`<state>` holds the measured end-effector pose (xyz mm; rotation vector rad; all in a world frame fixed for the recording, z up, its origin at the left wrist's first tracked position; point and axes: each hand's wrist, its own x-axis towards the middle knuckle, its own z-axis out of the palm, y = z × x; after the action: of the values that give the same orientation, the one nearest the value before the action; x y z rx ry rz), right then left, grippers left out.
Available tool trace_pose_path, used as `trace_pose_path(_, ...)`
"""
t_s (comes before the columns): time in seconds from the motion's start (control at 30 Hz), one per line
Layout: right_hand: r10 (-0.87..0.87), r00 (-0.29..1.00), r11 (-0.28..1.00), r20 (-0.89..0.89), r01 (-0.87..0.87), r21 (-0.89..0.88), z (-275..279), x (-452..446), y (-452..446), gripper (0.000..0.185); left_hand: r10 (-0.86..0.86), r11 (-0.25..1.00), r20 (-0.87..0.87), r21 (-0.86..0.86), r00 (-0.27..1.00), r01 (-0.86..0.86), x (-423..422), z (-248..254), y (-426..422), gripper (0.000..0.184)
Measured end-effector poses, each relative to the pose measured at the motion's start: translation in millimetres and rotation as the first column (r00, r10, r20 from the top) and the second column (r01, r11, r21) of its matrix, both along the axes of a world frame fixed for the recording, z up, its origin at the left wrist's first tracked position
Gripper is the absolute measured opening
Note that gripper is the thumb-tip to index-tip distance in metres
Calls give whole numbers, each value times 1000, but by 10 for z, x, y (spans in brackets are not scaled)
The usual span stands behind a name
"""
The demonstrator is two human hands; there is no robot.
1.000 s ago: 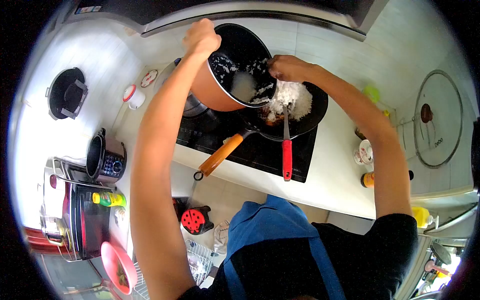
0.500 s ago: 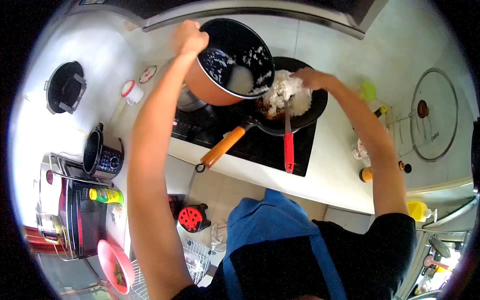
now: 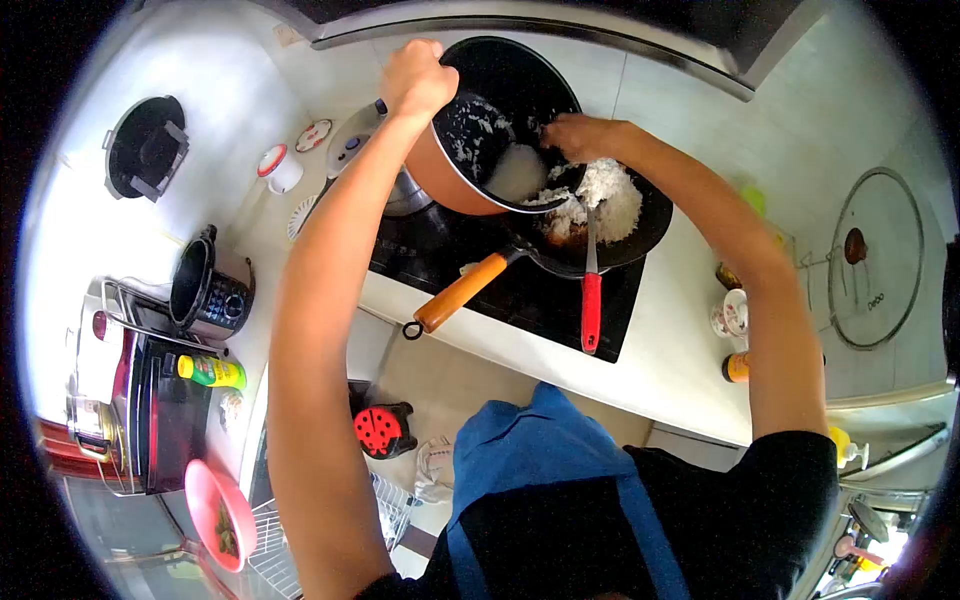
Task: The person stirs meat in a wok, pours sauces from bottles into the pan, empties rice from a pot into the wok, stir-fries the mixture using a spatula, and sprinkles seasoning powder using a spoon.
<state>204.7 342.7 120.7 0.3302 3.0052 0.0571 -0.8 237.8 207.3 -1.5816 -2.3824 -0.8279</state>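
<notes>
My left hand [image 3: 418,80] is closed round the left rim of a brown inner pot [image 3: 440,165], tilted over the stove with its mouth toward the wok. White rice grains cling to the pot's black inside. My right hand [image 3: 582,137] reaches over the pot's right rim, fingers bent and close together; what they hold, if anything, is hidden. Below, a black wok [image 3: 655,215] with a wooden handle [image 3: 460,292] contains a heap of white rice [image 3: 612,195] with something brown under it. A red-handled spatula [image 3: 591,310] leans in the wok.
The wok stands on a black cooktop [image 3: 540,320]. Behind the left forearm is a metal pot with a lid [image 3: 352,140]. Jars and a bottle [image 3: 736,368] line the right counter. At left are a cooker [image 3: 215,290], a yellow-green bottle [image 3: 212,371] and a pink bowl [image 3: 205,510].
My right hand has moved left from above the rice heap to inside the pot's right rim. My left hand still holds the tilted pot. The whole view has shifted slightly.
</notes>
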Motion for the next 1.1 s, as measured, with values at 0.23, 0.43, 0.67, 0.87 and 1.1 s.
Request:
trace_pose_path(0.23,-235,964,778,-126,109,-619,169,2,-307,45,-18,993,3,121,1000,18,-173,-127,132,27)
trace_pose_path(0.43,92,982,996,-164,-92,5,-235,8,-198,71,19,997,53,70,998,-23,-105,-21,23,28)
trace_pose_path(0.67,105,975,924,-197,-23,381,-131,-227,21,65,-3,995,158,104,988,-14,-105,-196,-39,11)
trace_pose_path(0.87,-242,966,954,-96,254,157,-379,-321,-65,36,63,982,170,167,983,-91,10,-196,-19,30)
trace_pose_path(1.1,-348,879,786,-325,85,-613,712,-375,-55,17,-31,949,145,316,989,-16,-155,-200,91,17)
